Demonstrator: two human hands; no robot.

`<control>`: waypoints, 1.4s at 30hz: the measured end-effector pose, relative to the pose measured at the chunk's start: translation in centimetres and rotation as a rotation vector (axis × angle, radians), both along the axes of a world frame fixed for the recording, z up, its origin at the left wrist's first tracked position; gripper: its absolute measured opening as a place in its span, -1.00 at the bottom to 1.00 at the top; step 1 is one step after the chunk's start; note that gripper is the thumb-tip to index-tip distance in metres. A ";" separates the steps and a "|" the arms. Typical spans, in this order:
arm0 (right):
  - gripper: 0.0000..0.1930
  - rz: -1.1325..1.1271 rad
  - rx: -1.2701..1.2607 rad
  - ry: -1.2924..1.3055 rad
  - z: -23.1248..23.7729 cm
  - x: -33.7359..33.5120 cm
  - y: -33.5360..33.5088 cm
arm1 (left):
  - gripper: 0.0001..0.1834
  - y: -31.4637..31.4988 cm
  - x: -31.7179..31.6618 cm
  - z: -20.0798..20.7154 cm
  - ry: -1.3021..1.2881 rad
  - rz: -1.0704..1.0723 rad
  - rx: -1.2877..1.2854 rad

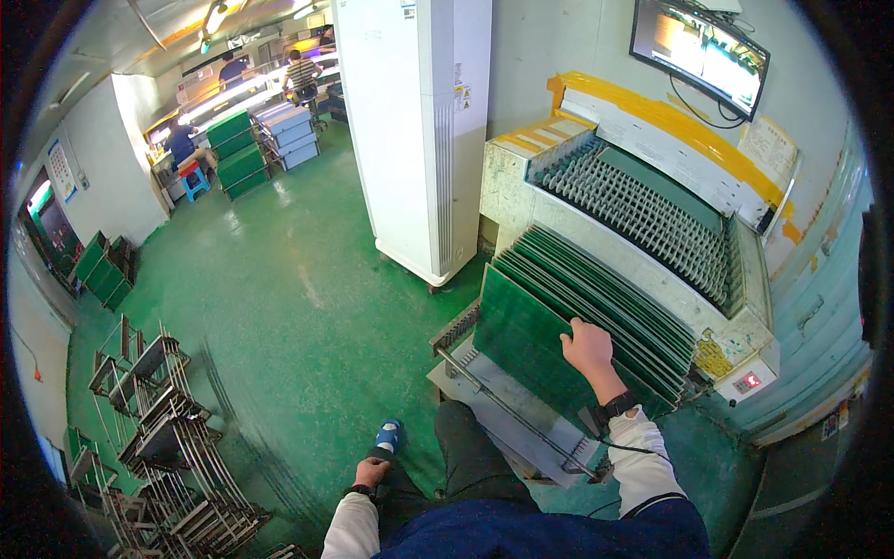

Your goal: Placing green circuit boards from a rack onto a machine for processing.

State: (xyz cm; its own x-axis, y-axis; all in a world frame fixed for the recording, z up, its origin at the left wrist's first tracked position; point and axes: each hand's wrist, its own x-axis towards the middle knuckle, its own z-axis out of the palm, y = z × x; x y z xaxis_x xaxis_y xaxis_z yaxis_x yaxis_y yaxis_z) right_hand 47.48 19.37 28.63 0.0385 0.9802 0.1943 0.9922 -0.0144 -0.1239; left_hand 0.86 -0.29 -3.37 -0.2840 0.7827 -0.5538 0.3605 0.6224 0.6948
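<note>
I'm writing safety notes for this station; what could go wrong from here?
Only the right hand is on the front green panel, at its upper edge, so it might tip or slip. The panels behind stand close together, so their faces could scrape. The dark cord by the right sleeve might snag on the metal rack.

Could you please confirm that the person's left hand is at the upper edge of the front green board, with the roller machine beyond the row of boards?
Not quite: the head view shows the right hand, not the left hand, at the upper edge of the front green board; the roller machine is indeed beyond the row of boards.
</note>
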 end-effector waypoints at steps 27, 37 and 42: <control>-0.73 -0.001 0.000 -0.026 0.0 0.0 0.0 | -0.69 0.1 -0.2 -0.4 0.006 -0.024 0.002; -0.73 0.006 0.007 -0.016 0.0 0.0 0.0 | -0.66 0.0 -0.2 -0.3 0.057 -0.033 0.007; -0.73 0.003 0.004 -0.006 -0.1 0.1 0.0 | -0.64 0.1 -0.5 -1.3 0.040 -0.037 -0.010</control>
State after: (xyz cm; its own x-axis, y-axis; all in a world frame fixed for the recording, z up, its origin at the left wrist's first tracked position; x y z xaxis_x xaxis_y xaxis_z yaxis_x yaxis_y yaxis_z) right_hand 47.55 19.38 28.50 0.0346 0.9795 0.1983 0.9930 -0.0112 -0.1179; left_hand 0.32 -0.22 -4.69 -0.2772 0.7874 -0.5505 0.4105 0.6151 0.6731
